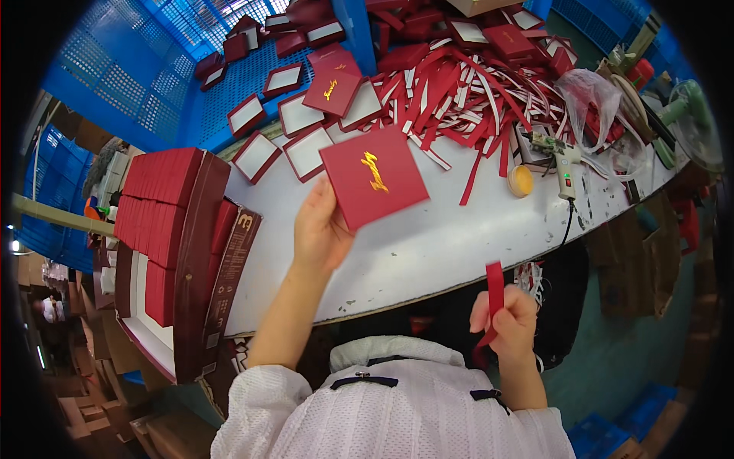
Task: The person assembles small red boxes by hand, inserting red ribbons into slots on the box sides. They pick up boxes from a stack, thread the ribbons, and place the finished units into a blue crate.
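Observation:
My left hand (323, 226) grips a dark red square box lid (375, 195) with gold lettering, held up over the white table (413, 245). Its fingers pass behind the lid and are partly hidden. Close to my body, past the table's front edge, my right hand (508, 321) pinches a short red ribbon strip (495, 287) that hangs down between the fingers. Behind the lid lie several red box parts with white insides, among them an open box piece (309, 152). Another gold-lettered lid (331, 92) rests tilted on top of them.
A big heap of red strips with white ends (459, 92) covers the back right. A glue gun (566, 172) with a black cord and a round yellow tub (521, 181) sit at right. Left stands a carton (200, 268) packed with red boxes; behind is a blue crate (222, 118).

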{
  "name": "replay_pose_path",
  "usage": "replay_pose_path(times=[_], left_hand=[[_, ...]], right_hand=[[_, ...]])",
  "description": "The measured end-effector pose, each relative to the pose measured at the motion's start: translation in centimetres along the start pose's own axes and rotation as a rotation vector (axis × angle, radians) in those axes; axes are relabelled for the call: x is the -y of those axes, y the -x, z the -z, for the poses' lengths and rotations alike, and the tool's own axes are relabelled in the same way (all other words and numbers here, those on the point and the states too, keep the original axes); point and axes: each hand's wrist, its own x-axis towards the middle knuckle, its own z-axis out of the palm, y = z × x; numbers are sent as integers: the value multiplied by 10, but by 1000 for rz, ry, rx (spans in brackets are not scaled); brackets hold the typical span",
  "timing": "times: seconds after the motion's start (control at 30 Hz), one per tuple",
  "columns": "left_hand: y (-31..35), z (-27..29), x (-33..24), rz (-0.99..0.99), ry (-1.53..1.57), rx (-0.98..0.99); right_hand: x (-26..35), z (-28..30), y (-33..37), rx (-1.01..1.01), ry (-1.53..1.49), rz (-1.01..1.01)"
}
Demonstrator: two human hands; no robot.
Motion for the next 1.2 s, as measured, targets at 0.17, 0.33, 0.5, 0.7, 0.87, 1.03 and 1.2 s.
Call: replay_pose_path(times=[0.17, 0.33, 0.5, 0.7, 0.87, 1.03, 1.2], left_hand=[[34, -29, 18, 165, 246, -139], [52, -35, 33, 163, 232, -102], [55, -32, 18, 364, 127, 237], [52, -29, 26, 517, 98, 192], [56, -44, 34, 508, 358, -17], [78, -51, 71, -256, -453, 261], [67, -51, 64, -282, -196, 67]], right_hand=[[3, -16, -25, -120, -7, 49], [13, -18, -26, -81, 93, 143], [26, -8, -45, -140, 270, -104], [16, -9, -33, -61, -42, -217], [6, -19, -32, -214, -26, -86], [-20, -30, -35, -362, -149, -11], [-16, -11, -34, -189, 178, 35]])
